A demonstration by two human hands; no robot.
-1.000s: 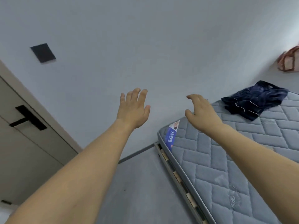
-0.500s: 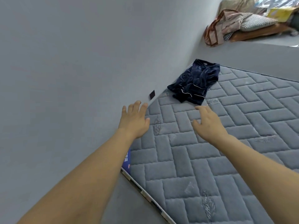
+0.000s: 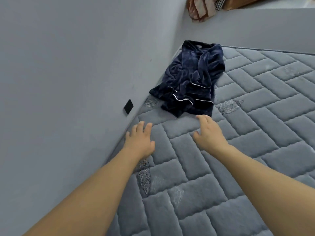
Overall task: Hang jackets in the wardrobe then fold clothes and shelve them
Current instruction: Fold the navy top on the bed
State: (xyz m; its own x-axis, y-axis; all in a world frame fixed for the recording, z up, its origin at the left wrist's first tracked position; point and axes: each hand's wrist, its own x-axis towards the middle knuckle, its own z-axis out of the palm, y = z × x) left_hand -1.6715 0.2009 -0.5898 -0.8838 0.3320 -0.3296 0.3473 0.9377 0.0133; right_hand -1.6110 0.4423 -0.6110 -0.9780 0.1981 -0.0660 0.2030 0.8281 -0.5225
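- A dark blue garment [image 3: 189, 82] lies crumpled on the grey mattress [image 3: 255, 133]. It is soft and fuzzy, with thin white lines near its edges.
- The dark blue garment sits close to the far corner of the mattress, right by the wall [image 3: 68, 65]. Its left edge is just beside the wall.
- The person reaches both bare arms out over the mattress toward the dark blue garment.
- The left hand [image 3: 139, 140] is open. Its fingers are straight and a little spread, and it holds nothing. It is near the edge of the mattress, next to the wall.
- The right hand [image 3: 208, 133] is open too. Its fingers bend only a little and hold nothing. The fingertips [image 3: 202, 117] are just beside the near edge of the dark blue garment. I cannot tell if they touch it.
- The two hands are apart, with bare mattress between them.
- The mattress has a pattern of stitched blocks, like bricks set in a zigzag. There are small leaf shapes sewn on it here and there.
- A small black square [image 3: 128, 106] is on the wall, low down, close to the mattress edge.
- Far off at the top, a pile of cloth [image 3: 201, 7] in orange-brown and pale pink sits on a ledge [image 3: 255, 19]. A bit of checked cloth is there too.
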